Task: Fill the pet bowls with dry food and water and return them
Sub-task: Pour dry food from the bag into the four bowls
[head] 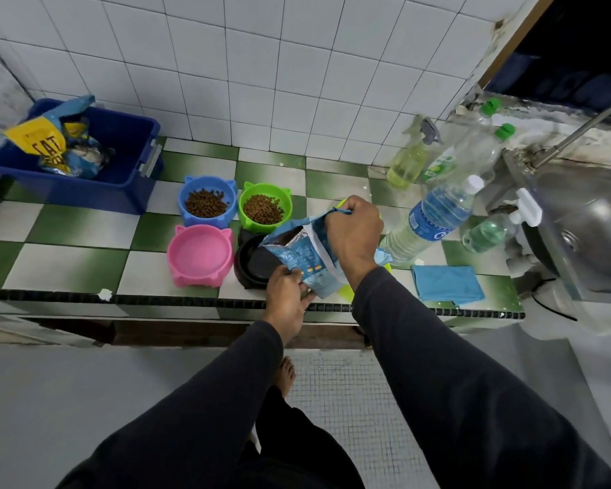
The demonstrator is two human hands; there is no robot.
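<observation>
A light-blue bag of dry food is tilted over the black bowl, its open mouth facing the bowl. My right hand grips the bag's top corner. My left hand holds its bottom edge. The blue bowl and the green bowl both hold brown kibble. In front of them the pink bowl has nothing in it. A yellow-green bowl is mostly hidden behind the bag and my right arm. A water bottle leans to the right of my hand.
A dark-blue bin with another food bag sits at the back left. A spray bottle, green-capped bottles and a small bottle stand near the steel sink. A blue cloth lies by the counter edge.
</observation>
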